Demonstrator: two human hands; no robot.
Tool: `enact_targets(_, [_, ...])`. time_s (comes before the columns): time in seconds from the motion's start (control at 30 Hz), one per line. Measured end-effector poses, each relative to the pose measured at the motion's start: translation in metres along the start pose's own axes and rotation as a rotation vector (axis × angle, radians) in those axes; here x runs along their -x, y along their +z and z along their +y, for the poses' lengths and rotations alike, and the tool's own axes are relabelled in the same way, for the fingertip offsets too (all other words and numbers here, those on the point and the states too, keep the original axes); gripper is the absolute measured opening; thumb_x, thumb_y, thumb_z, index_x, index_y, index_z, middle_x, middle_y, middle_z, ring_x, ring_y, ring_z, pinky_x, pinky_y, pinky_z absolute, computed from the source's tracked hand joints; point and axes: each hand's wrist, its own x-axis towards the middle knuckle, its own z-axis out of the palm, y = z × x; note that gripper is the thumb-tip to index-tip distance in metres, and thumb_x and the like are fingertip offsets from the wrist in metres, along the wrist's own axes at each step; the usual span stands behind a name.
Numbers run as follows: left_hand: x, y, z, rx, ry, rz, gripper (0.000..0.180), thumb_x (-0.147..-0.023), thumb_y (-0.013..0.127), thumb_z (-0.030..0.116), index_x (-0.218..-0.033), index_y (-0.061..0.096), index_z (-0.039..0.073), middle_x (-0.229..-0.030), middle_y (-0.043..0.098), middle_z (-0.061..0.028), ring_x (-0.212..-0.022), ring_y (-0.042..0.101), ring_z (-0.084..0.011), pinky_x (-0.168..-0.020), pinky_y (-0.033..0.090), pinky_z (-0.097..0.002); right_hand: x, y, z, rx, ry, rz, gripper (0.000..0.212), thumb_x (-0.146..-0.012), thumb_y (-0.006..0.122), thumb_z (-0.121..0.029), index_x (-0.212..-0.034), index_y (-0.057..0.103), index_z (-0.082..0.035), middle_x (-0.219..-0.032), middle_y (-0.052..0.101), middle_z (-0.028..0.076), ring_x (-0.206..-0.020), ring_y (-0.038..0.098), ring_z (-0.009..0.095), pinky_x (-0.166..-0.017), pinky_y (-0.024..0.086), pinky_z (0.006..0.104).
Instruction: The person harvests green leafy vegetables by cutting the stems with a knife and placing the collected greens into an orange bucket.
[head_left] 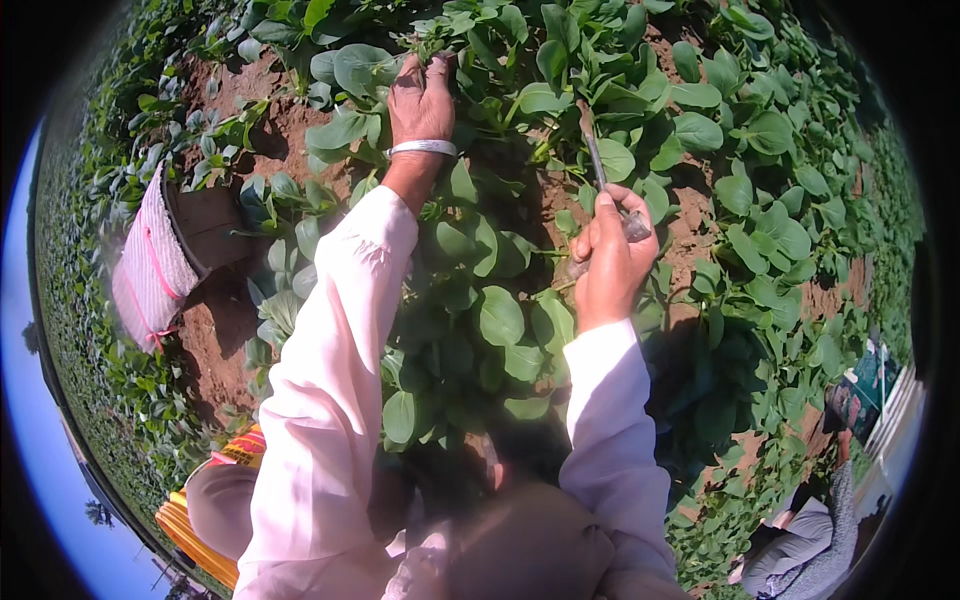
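My left hand (420,98) reaches far forward and grips a bunch of green leafy stems (440,40) near the top of the view; a silver bangle (423,148) sits on that wrist. My right hand (608,258) is closed around the handle of a small knife (592,150), whose thin blade points up and away over the leaves. Both arms wear pale pink sleeves. Broad green leaves (500,315) of low plants spread between and under my hands, over reddish-brown soil.
A pink-and-white woven sack (150,265) stands open on bare soil (215,335) at the left. Another person (805,545) crouches at the lower right beside a white crate (900,420). An orange striped cloth (205,530) lies at the lower left.
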Motion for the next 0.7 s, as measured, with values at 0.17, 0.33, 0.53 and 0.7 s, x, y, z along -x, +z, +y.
enact_targets(0.17, [0.041,0.042,-0.012,-0.150,0.355,-0.408,0.028,-0.081,0.055,0.010,-0.109,0.056,0.004,-0.104,0.061,-0.0184,-0.099,0.055,-0.0386,-0.091,0.041,-0.0445,0.021,0.001,-0.008,0.038,0.021,0.014,0.011,-0.091,0.056,-0.010,-0.099,0.053,-0.003,-0.058,0.046,-0.001,-0.041,0.039,0.006,-0.038,0.031,0.0210])
enact_targets(0.33, [0.083,0.032,-0.024,-0.407,0.607,-0.602,0.031,-0.074,0.058,0.007,-0.104,0.055,0.003,-0.111,0.060,-0.0192,-0.110,0.054,-0.0373,-0.103,0.033,-0.0501,0.025,0.013,-0.024,0.360,-0.202,-0.065,0.010,-0.091,0.057,-0.009,-0.098,0.054,-0.002,-0.060,0.046,-0.004,-0.047,0.037,0.002,-0.042,0.029,0.0196])
enact_targets(0.53, [0.088,0.020,-0.030,-0.350,0.544,-0.591,0.028,-0.071,0.055,0.002,-0.099,0.054,0.004,-0.111,0.060,-0.0166,-0.106,0.057,-0.0322,-0.100,0.036,-0.0480,-0.018,0.038,-0.002,0.713,-0.379,-0.209,0.006,-0.084,0.059,0.000,-0.089,0.057,-0.002,-0.064,0.052,-0.001,-0.056,0.046,0.006,-0.052,0.039,0.0231])
enact_targets(0.7, [0.066,0.012,-0.011,-0.143,0.239,-0.421,0.022,-0.082,0.055,0.009,-0.103,0.052,0.004,-0.099,0.060,-0.0179,-0.092,0.058,-0.0385,-0.080,0.045,-0.0435,-0.035,0.001,0.008,0.548,-0.167,-0.050,0.005,-0.085,0.058,0.000,-0.090,0.059,-0.002,-0.067,0.050,-0.005,-0.059,0.043,0.003,-0.054,0.036,0.0201])
